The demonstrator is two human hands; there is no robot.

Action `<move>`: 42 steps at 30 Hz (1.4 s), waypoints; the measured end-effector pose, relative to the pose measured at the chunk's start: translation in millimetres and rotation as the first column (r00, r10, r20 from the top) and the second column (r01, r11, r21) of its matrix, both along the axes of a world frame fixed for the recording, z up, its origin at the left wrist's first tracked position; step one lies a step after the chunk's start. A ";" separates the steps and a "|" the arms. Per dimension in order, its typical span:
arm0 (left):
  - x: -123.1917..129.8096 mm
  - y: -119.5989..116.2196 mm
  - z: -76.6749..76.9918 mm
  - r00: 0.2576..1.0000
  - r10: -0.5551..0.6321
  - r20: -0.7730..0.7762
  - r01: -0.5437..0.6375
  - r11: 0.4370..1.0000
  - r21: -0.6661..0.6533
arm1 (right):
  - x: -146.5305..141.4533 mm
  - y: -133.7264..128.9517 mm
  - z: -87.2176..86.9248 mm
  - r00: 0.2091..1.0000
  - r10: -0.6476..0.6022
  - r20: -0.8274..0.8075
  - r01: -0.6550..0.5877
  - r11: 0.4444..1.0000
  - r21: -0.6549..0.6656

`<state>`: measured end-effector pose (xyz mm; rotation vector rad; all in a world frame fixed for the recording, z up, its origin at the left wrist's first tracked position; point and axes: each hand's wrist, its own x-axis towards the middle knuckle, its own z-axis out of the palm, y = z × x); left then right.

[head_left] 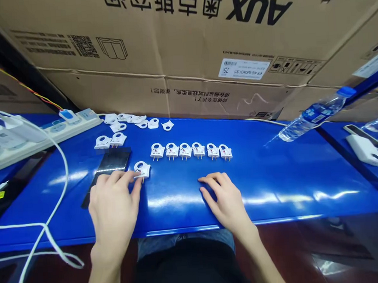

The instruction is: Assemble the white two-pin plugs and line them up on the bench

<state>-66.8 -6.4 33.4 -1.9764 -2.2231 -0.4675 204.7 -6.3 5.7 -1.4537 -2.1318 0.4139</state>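
Black clothing, nearest, on the wearer's side of the grip. Cardboard box, large, printed, beyond it. Blue table, beneath. Power strip, beyond and left. Left hand: thumb and fingertips clamped on one white plug, prongs toward the wearer. Right hand, right of that grip: thumb and fingers apart, holding nothing. Bottle, far right, on its side. Black flat object, just left. Plug row, six white, beyond and right. Loose plugs, white, farther beyond.
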 end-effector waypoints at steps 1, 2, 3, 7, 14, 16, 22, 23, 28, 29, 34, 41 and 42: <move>-0.5 5.3 3.2 1.000 0.012 -0.015 -0.013 1.000 -0.024 | -0.3 -0.1 -0.1 1.000 0.005 0.007 -0.005 1.000 0.005; -0.8 10.6 6.4 0.999 0.022 -0.029 -0.024 0.998 -0.055 | -0.4 -0.4 -0.3 1.000 0.006 0.009 -0.006 1.000 0.008; -1.0 15.7 9.3 0.999 0.034 -0.037 -0.037 0.996 -0.084 | -0.3 -0.6 -0.6 1.000 0.004 0.007 -0.004 1.000 0.010; -2.6 34.8 17.0 0.996 0.073 -0.048 -0.078 0.990 -0.119 | 0.4 -1.6 -2.1 1.000 -0.010 -0.017 0.010 1.000 0.001; -5.7 62.4 16.3 0.997 0.064 -0.052 -0.069 0.991 -0.111 | 0.1 0.3 -6.2 0.996 -0.035 0.080 0.031 0.998 0.048; -6.5 62.6 17.1 0.997 0.062 -0.046 -0.066 0.993 -0.098 | -1.3 0.6 -6.8 0.989 -0.051 0.138 0.041 0.997 0.072; 11.4 25.4 14.7 0.997 0.074 0.032 -0.075 0.997 0.034 | -9.0 -12.8 -8.1 0.970 -0.052 0.238 0.027 0.994 0.107; 18.5 15.9 11.4 0.994 0.046 0.098 -0.055 0.994 0.091 | -10.4 -16.3 -8.0 0.965 -0.042 0.257 0.016 0.995 0.102; 50.9 -19.2 -16.4 0.935 -0.219 0.279 0.193 0.974 0.118 | -15.2 -23.8 -2.7 0.963 -0.014 0.268 0.013 1.000 0.007; 54.4 -22.2 -22.5 0.926 -0.259 0.276 0.238 0.965 0.110 | -15.9 -22.9 -1.3 0.968 -0.010 0.252 0.012 1.000 -0.006; 59.8 -25.1 -43.1 0.944 -0.288 0.160 0.286 0.957 0.040 | -25.1 -15.3 2.7 0.984 -0.029 0.177 0.035 0.999 -0.032; 59.8 -23.2 -46.3 0.944 -0.326 0.041 0.326 0.945 0.008 | -36.8 -12.0 3.5 0.981 -0.050 0.190 0.065 0.995 -0.072; 59.6 -23.1 -46.5 0.944 -0.329 0.033 0.329 0.944 0.005 | -36.5 -12.1 3.3 0.981 -0.052 0.188 0.065 0.996 -0.067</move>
